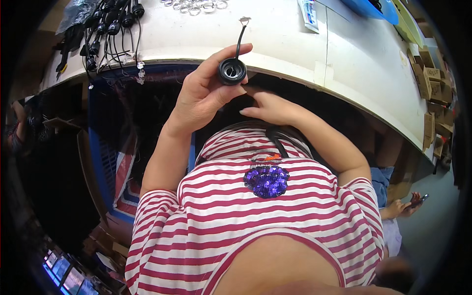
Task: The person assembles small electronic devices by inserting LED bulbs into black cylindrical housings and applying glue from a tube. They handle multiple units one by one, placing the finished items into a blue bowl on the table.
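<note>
A round black socket-like part (232,72) with a hollow centre is pinched between the fingers and thumb of my left hand (204,93). Its open face is turned up. From its far side a short black cable (241,42) stands up, ending in thin bare wires over the table. My right hand (268,106) is just below and to the right, thumb and forefinger apart, with nothing visible between them; its other fingers are in shadow. A black curved piece (278,141), perhaps a cord or handle, lies against my striped shirt below the right wrist.
The white table (285,54) curves across in front. Similar black parts with cables (113,27) hang over its left edge. Clear rings (194,7), a white-and-blue tube (309,15) and a blue tray (376,9) lie on it. A blue crate (104,164) is left; another person's hand (397,209) holds a phone.
</note>
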Tool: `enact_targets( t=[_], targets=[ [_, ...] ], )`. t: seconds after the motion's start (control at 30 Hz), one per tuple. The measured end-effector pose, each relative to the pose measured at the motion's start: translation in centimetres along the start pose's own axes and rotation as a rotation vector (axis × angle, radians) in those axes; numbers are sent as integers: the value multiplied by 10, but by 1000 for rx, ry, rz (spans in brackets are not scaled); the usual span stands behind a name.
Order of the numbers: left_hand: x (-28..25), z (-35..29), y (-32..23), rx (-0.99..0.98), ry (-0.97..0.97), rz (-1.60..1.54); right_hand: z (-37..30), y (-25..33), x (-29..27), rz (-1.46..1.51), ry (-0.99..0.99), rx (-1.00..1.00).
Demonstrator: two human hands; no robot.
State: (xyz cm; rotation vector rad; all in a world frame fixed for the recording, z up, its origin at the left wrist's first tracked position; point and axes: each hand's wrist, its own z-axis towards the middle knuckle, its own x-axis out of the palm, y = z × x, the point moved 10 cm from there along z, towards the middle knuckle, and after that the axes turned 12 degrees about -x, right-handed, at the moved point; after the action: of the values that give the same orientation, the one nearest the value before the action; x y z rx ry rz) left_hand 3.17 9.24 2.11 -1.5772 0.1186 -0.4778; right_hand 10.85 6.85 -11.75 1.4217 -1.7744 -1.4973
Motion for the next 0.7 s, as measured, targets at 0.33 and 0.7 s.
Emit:
enact_targets(
  t=[0.33, 0.7],
  targets=[
    [-14, -5, -1, 26, -67, -96, 56, -78, 40, 331, -138, -32],
    [-9, -6, -2, -1, -19, -141, 49, -29, 23, -181, -232, -302]
  ],
)
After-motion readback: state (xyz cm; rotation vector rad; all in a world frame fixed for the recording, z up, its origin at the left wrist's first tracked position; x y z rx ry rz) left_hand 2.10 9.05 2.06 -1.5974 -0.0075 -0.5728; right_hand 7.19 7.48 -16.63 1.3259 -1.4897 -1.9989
